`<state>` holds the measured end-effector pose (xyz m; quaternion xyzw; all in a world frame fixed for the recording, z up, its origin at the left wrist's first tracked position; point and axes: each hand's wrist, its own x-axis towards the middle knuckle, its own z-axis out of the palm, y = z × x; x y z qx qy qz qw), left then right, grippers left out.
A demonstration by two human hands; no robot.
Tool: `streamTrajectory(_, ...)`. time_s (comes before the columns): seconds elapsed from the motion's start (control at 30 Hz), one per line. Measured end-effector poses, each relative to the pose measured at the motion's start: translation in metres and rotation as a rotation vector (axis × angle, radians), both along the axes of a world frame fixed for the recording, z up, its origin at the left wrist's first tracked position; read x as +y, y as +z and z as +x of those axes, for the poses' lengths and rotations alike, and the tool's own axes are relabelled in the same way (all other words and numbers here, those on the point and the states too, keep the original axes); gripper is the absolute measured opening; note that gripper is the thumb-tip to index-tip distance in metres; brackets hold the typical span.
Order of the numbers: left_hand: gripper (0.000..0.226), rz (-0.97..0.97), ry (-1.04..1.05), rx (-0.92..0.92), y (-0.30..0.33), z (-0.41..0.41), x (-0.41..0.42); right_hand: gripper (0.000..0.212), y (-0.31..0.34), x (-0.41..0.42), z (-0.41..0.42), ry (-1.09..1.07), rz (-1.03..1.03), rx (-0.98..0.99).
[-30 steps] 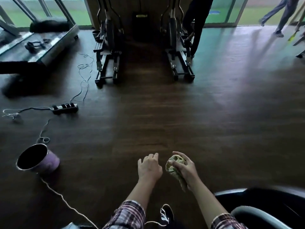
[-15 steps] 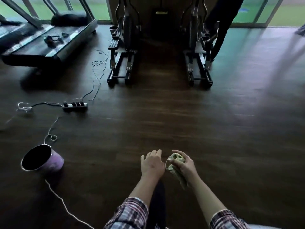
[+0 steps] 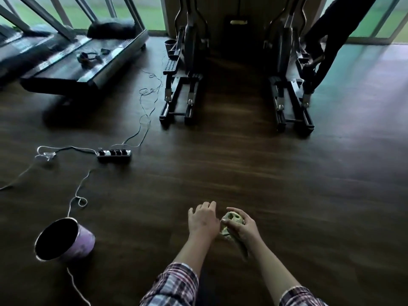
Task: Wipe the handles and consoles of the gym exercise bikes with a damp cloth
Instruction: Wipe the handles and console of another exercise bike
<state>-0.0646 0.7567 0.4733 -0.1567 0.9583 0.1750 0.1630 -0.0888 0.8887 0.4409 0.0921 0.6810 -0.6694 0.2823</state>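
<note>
Right hand point(image 3: 244, 229) gripping a bunched yellow-green cloth point(image 3: 231, 219), fingers curled around it, low in the view above the dark wooden floor point(image 3: 287, 184). Left hand point(image 3: 203, 219) just beside the cloth, palm down, fingers relaxed and holding nothing. Farther ahead two exercise machines point(image 3: 187, 62) side by side, well apart from both hands; at left a purple bucket point(image 3: 84, 241) and a power strip point(image 3: 114, 154) with cables.

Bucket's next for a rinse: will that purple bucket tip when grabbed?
The purple bucket probably lifts easily; it looks like thin plastic. It appears to lean in this wide view, so may tip. Its dark inside hides any water.
</note>
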Motion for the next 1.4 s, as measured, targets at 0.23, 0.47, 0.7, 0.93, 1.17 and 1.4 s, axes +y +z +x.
streamTrajectory(0.23, 0.047, -0.028, 0.017, -0.005, 0.005, -0.084, -0.114, 0.035, 0.012, -0.118, -0.089, -0.007, -0.066, -0.037)
streamTrajectory(0.47, 0.046, -0.055, 0.053, 0.023, 0.010, -0.134, -0.178, 0.034, 0.026, -0.184, -0.147, 0.035, -0.074, 0.012)
streamTrajectory(0.7, 0.042, -0.076, 0.134, 0.014, 0.009, -0.164, -0.225, 0.032, 0.035, -0.236, -0.191, 0.108, -0.049, 0.065)
streamTrajectory(0.93, 0.046, -0.070, 0.210, -0.007, 0.004, -0.199, -0.264, 0.031, 0.027, -0.281, -0.245, 0.167, -0.020, 0.100)
streamTrajectory(1.17, 0.048, -0.060, 0.371, -0.036, 0.001, -0.263, -0.314, 0.031, 0.023, -0.342, -0.324, 0.358, -0.006, 0.159)
streamTrajectory(1.4, 0.048, -0.024, 0.602, -0.032, 0.008, -0.320, -0.366, 0.032, 0.035, -0.418, -0.404, 0.595, -0.032, 0.133)
